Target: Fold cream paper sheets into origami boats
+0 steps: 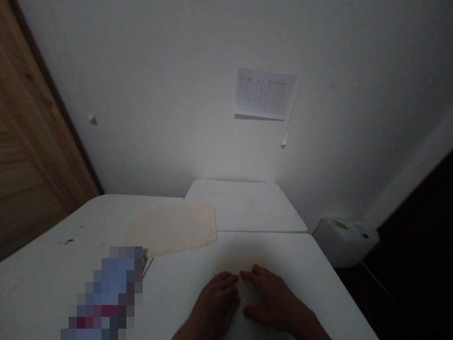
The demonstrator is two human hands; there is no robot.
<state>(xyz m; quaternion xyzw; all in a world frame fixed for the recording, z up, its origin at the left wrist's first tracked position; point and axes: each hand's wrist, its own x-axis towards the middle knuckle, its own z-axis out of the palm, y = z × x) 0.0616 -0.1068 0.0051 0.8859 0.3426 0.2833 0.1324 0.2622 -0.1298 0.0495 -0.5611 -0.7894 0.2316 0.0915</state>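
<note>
Both open-fingered on cloth: left hand, right hand

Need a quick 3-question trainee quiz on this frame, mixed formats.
1. True or false: the left hand and the right hand both lie flat, side by side, on a pale sheet on the white table.
2. Multiple choice: the cream folded stack lies A) left of the hands and farther off, B) right of the hands, C) under the hands.
3. Fill in: the printed sheet hangs on the ____.
Key: 1 true; 2 A; 3 wall.
</note>
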